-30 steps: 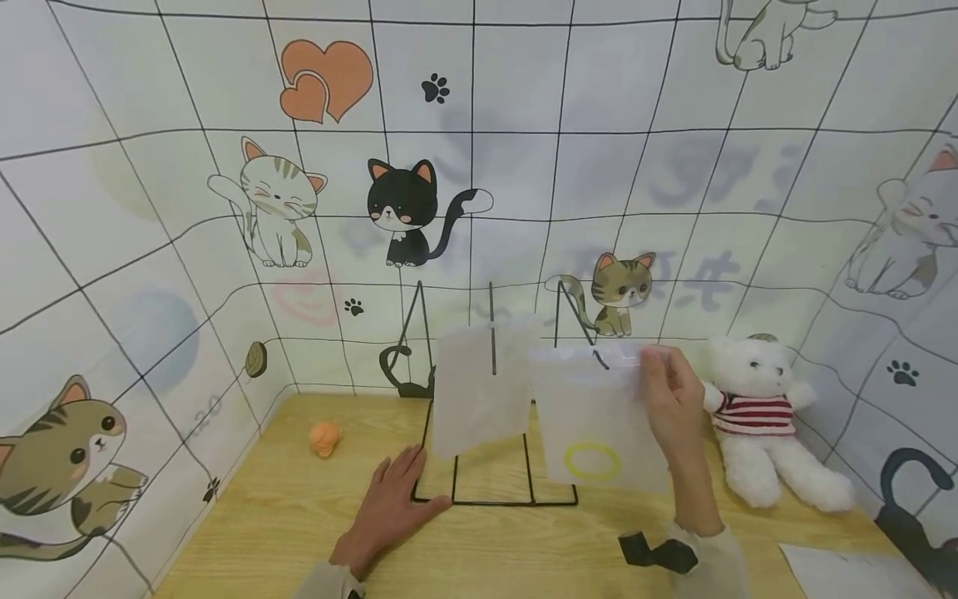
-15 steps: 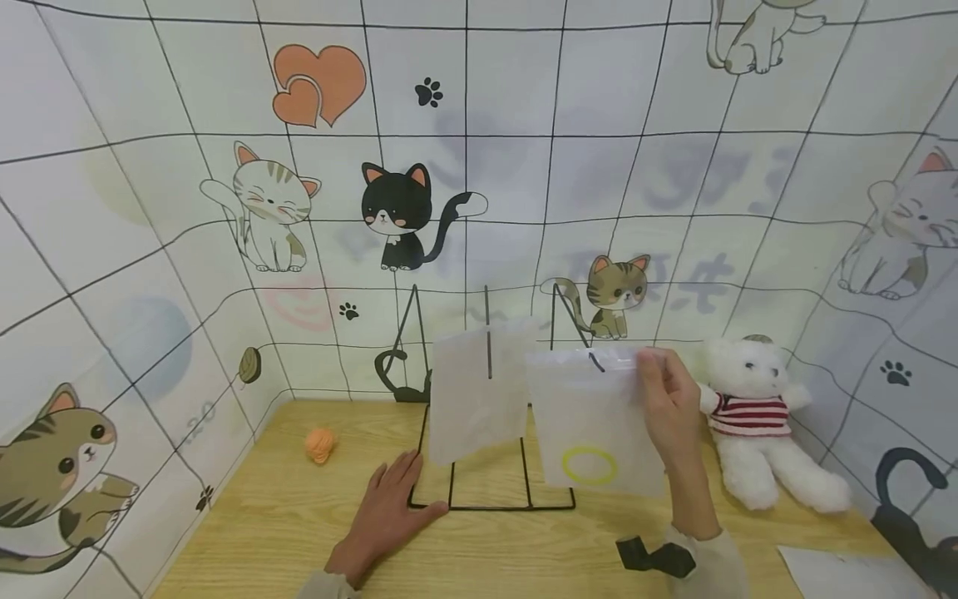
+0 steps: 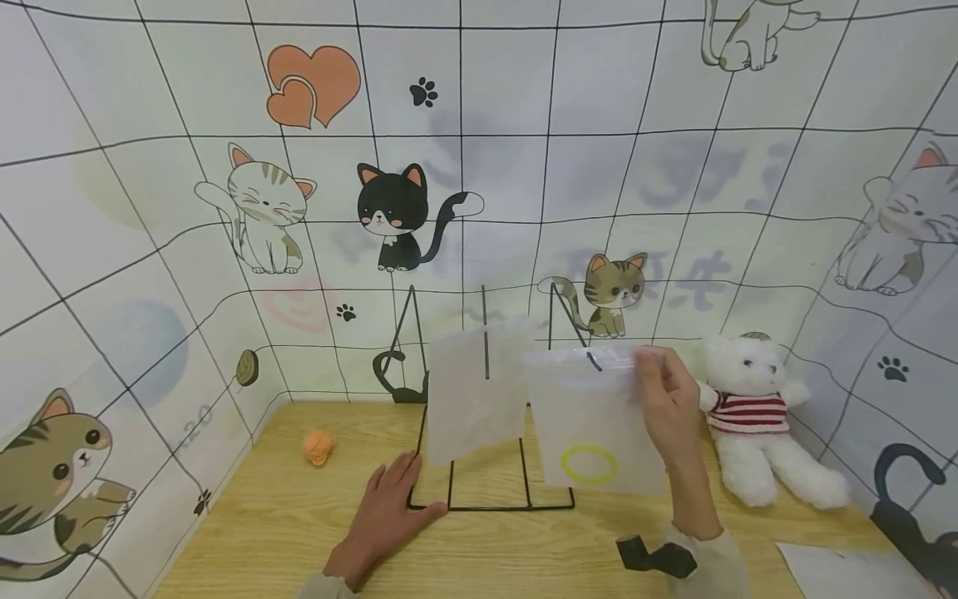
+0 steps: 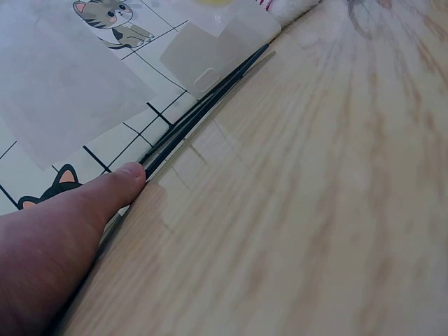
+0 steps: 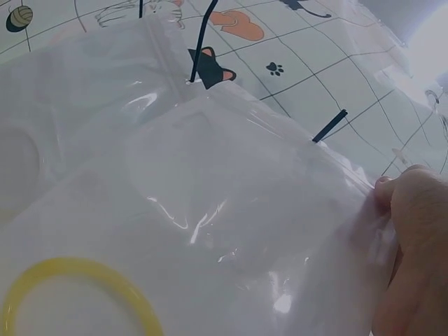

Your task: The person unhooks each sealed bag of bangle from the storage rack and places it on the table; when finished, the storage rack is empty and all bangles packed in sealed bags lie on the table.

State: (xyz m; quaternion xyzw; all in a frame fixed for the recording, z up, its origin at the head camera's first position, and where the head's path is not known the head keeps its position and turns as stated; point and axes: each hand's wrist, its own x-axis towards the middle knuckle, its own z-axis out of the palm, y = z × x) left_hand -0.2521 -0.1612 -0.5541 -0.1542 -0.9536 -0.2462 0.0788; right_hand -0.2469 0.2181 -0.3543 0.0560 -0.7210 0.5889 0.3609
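My right hand (image 3: 669, 399) pinches the top right corner of a translucent zip bag (image 3: 599, 416), thumb toward me. A yellow ring (image 3: 565, 463) shows low on this bag. One prong of a black wire rack (image 3: 509, 508) pokes through the bag's top strip; in the right wrist view the prong's tip (image 5: 329, 126) sticks out above it. A second translucent bag (image 3: 475, 399) hangs from the middle prong. My left hand (image 3: 389, 507) lies spread at the rack's front left corner, its thumb (image 4: 131, 173) resting against the base wire.
A white teddy bear (image 3: 748, 416) in a striped shirt sits at the right. An orange yarn ball (image 3: 318, 447) lies left of the rack. White paper (image 3: 846, 574) is at the front right. A cat-print wall covering (image 3: 509, 175) rises close behind the rack.
The head view has shifted slightly. Both hands, the bags and the rack keep nearly the same positions relative to each other.
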